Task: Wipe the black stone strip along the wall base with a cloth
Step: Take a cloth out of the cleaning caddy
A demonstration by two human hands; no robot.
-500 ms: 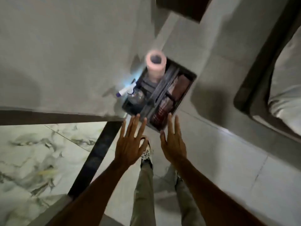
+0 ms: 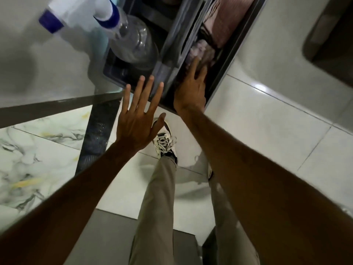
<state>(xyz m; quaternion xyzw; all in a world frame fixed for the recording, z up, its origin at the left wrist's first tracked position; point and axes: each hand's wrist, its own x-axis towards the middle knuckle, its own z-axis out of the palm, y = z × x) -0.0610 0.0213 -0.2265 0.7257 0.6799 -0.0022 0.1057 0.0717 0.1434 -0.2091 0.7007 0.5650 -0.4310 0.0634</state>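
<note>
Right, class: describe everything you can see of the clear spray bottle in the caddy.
The clear plastic spray bottle stands upright in the left compartment of the dark grey divided caddy, seen from above. Its rounded body is see-through; any contents cannot be told. A white trigger head with a blue collar and blue nozzle tip points left, past the caddy's edge. Neither of the hands touches it; the open left hand hovers nearby.

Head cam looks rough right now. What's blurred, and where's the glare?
Head view: spray bottle at top left is motion-smeared; cloths in the dim caddy are soft; glare spots sit on the white floor tile; left hand and right hand are fairly sharp; wide-angle bends edges.
</note>
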